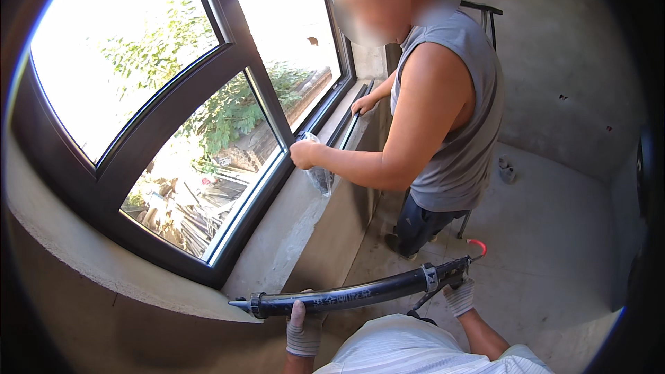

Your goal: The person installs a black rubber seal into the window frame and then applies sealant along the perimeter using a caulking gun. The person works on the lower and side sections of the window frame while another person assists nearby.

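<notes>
A long black caulking gun (353,294) lies across in front of me, its nozzle pointing left over the end of the windowsill (260,270). Under the barrel's front part, my left hand (303,332) in a striped glove supports it, thumb up along the near side and fingers partly hidden. At the rear, my gloved right hand (459,298) is closed around the handle, which it partly hides. A red hooked end (478,244) sticks out at the back of the gun. The nozzle tip is close to the dark window frame's lower corner.
A person (443,118) in a grey sleeveless top stands at the sill ahead, holding a dark strip (352,125) and clear plastic film (320,179). The dark-framed window (173,90) fills the left. A small grey object (508,170) sits on the floor by the wall.
</notes>
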Action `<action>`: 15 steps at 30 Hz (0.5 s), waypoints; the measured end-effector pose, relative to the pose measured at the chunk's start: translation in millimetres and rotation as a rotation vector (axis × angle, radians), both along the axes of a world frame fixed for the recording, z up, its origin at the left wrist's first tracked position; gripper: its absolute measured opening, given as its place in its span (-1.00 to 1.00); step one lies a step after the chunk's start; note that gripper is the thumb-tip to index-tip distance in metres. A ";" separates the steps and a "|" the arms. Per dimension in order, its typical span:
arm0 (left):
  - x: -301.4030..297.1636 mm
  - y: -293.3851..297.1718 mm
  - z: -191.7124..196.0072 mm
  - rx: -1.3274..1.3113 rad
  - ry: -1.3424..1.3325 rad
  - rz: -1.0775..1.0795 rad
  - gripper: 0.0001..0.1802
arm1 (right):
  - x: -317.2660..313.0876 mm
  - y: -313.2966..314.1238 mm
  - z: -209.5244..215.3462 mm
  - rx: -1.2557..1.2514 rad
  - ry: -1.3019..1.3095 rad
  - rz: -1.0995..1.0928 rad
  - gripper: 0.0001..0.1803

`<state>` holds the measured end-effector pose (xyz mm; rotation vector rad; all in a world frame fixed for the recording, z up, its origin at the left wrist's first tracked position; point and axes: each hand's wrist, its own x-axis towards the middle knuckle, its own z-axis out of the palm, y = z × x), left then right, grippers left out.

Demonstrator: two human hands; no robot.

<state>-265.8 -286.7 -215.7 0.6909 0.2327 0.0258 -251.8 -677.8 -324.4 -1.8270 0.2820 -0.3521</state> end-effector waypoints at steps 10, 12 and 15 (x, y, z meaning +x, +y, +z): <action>-3.5 -23.6 5.4 0.039 0.031 0.013 -0.51 | 8.7 -39.5 -71.4 1.106 0.013 0.104 -0.73; -1.8 -27.4 5.2 0.081 0.018 0.000 -0.49 | 10.3 -45.6 -77.6 0.925 0.013 0.120 -0.72; -2.8 -31.9 3.5 0.093 0.014 0.009 -0.49 | 15.3 -48.8 -80.3 0.347 0.078 0.134 -0.72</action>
